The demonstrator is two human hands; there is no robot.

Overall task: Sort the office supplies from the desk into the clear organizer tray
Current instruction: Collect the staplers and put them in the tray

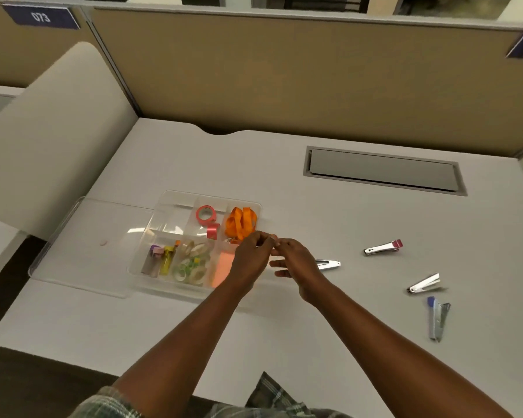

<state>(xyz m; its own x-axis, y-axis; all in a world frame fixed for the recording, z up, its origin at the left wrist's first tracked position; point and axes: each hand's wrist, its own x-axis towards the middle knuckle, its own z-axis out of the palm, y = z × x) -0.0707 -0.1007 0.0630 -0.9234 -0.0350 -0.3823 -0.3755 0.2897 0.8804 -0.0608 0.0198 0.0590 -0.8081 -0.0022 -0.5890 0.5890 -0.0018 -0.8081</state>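
Desk [284,342]: grey top inside a cubicle, with tan partition panels [284,70] along its far edge. We see a recessed grey hatch [384,171] toward the far right corner.
Organizer tray [175,287]: clear and divided, sitting left of the desk's middle. A clear lid [82,236] lies flat against its left side, reaching toward the desk's left edge.
Tray contents: pink tape rolls [206,214] in the far middle compartment, an orange lanyard [242,221] far right, small capped vials [159,260] near left, pale tape rings [194,263] near middle, and a pink note pad [222,268] near right.
Left hand [251,257]: over the tray's right side, fingers curled, tips meeting those of the other hand.
Right hand [298,262]: just beside the tray's right wall, thumb and forefinger raised to the left hand, lower fingers loosely out.
Grip: the two hands are together at the fingertips. We cannot tell whether anything small is pinched between them.
Loose on the desk: a half-hidden metal clipper [329,264] just behind the right hand, a pink-tipped clipper [382,247] farther right, a third clipper [424,283] nearer the right edge, and a blue-ended stapler [437,319] nearest us.
Near edge: we see plaid cloth [272,396] below the desk.
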